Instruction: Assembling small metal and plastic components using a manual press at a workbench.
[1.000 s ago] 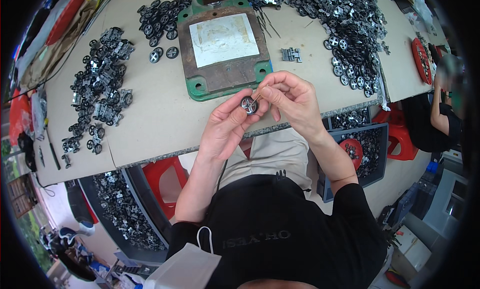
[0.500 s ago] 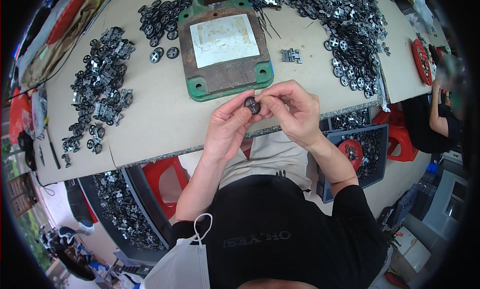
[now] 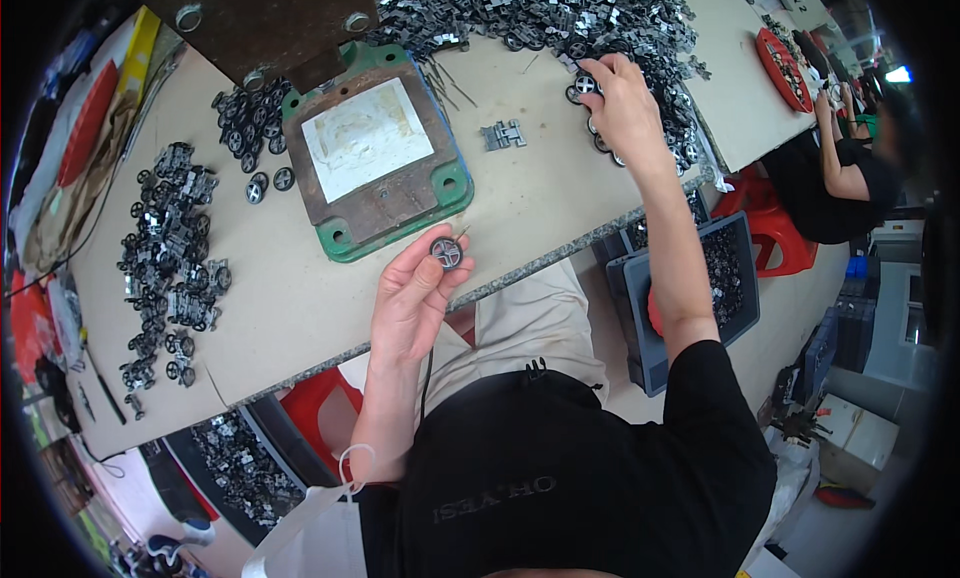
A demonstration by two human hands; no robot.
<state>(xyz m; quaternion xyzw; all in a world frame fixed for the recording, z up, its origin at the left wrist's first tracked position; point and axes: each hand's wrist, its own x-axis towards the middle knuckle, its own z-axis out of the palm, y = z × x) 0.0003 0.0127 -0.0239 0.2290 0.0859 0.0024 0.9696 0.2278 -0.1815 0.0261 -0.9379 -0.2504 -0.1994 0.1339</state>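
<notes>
My left hand (image 3: pixel 400 303) is closed, pinching a small black toy wheel (image 3: pixel 446 252) with silver spokes between thumb and fingers, just in front of the press base. A thin metal pin (image 3: pixel 461 234) sticks out beside this wheel. On the right side of the table, my right hand (image 3: pixel 628 118) reaches into the edge of a wheel pile. Its thumb and forefinger close around another spoked wheel (image 3: pixel 584 83). More wheels lie partly hidden under that hand. Between the hands, a lone grey toy chassis piece (image 3: pixel 503 135) lies on the table.
A green and brown press base (image 3: pixel 440 193) with a white plate stands at centre-left, under a dark metal block (image 3: pixel 250 18). Chassis with wheels (image 3: pixel 170 248) are heaped at left, loose parts (image 3: pixel 540 13) at the back. A grey crate (image 3: pixel 632 318) stands below the table edge.
My right hand has left the wheel in my left hand and moved away to the right wheel pile. My left hand has shifted left and lower in view, still holding its wheel.
</notes>
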